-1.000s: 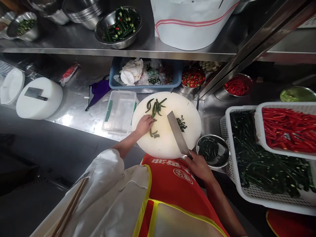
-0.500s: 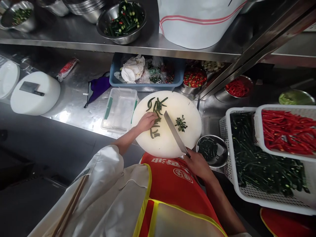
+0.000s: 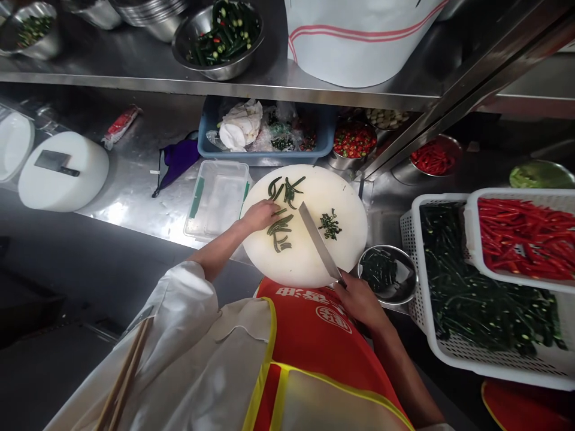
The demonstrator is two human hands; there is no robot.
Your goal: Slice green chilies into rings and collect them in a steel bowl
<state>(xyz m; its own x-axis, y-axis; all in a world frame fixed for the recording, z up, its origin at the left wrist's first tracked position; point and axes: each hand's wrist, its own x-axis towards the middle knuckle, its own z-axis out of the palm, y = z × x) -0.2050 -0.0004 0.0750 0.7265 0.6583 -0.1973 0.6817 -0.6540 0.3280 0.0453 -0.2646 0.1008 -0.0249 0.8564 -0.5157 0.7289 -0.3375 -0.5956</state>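
A round white cutting board (image 3: 309,263) lies on the steel counter in front of me. My left hand (image 3: 258,214) rests on its left side, fingers curled on a few whole green chilies (image 3: 279,226). More green chilies (image 3: 285,188) lie at the board's far edge, and a small heap of chopped green chili (image 3: 330,225) sits to the right. My right hand (image 3: 359,302) grips the handle of a cleaver (image 3: 318,240), whose blade slants across the board between the whole chilies and the chopped heap.
A clear plastic container (image 3: 218,200) sits left of the board, a steel bowl (image 3: 389,275) with green pieces right of it. White baskets hold green chilies (image 3: 476,299) and red chilies (image 3: 523,236). A second board with a cleaver (image 3: 63,170) lies far left. A blue tray (image 3: 269,134) and bowls stand behind.
My left hand slid a little left and drew several green chilies toward the near side of the board. The cleaver turned slightly and stays over the board.
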